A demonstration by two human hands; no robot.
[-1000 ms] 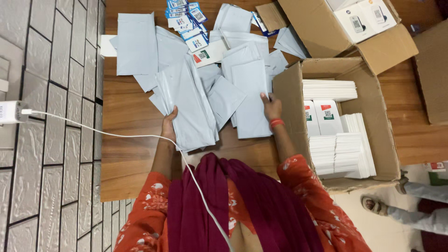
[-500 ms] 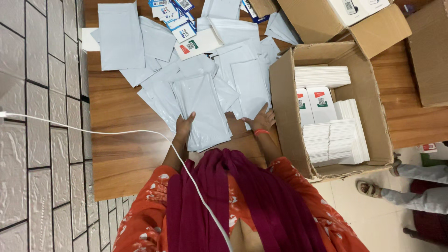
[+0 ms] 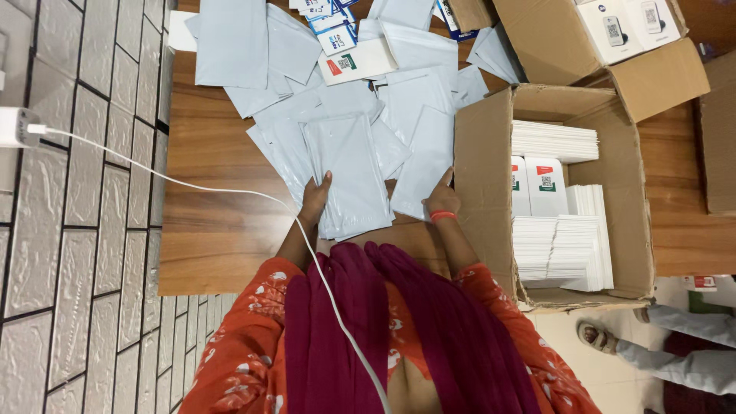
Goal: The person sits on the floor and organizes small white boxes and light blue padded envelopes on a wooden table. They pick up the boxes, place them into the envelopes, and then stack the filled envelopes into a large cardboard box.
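A brown wooden table with a glossy grained top (image 3: 215, 230) stands with its left edge against a wall of pale grey rectangular tiles with dark joints (image 3: 77, 307). A white charger plug (image 3: 17, 127) sits on that wall, its thin white cable (image 3: 192, 186) trailing across the table. Beyond the table's right corner lies a cream smooth floor (image 3: 606, 376). Light is soft and even.

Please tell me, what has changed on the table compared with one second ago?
The left hand still grips the stack of grey mailer bags, now squared up. The right hand slid toward the body, along another grey bag. The cardboard box of white packets stayed put.
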